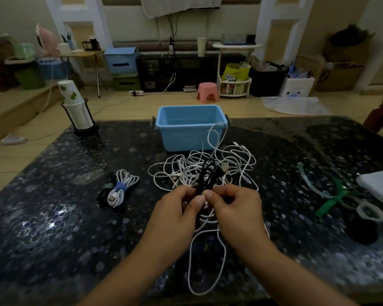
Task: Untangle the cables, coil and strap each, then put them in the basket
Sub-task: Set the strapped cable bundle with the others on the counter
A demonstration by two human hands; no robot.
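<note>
1. The left hand (177,208) and the right hand (234,206) meet in the lower centre of the frame, thumbs almost touching. Each pinches the thin black cable (207,175) between thumb and curled fingers.
2. That black cable rises in a narrow loop above the hands, with a metal plug end showing to its upper right.
3. Behind and beneath the hands lies the tangled heap of white cables (208,166), at the centre of the dark speckled table (53,217). One white strand arcs up against the front wall of the light blue plastic basket (190,129), and another loops down between the forearms.
4. The basket stands at the upper centre of the table, just beyond the tangle.
5. At centre left lie two finished bundles side by side: a coiled white cable with a blue strap (121,188) and a coiled black cable with a grey strap (105,191).
6. Loose green straps (332,197) lie at the right edge.
7. A stack of paper cups (75,107) stands in a holder at upper left.
</note>
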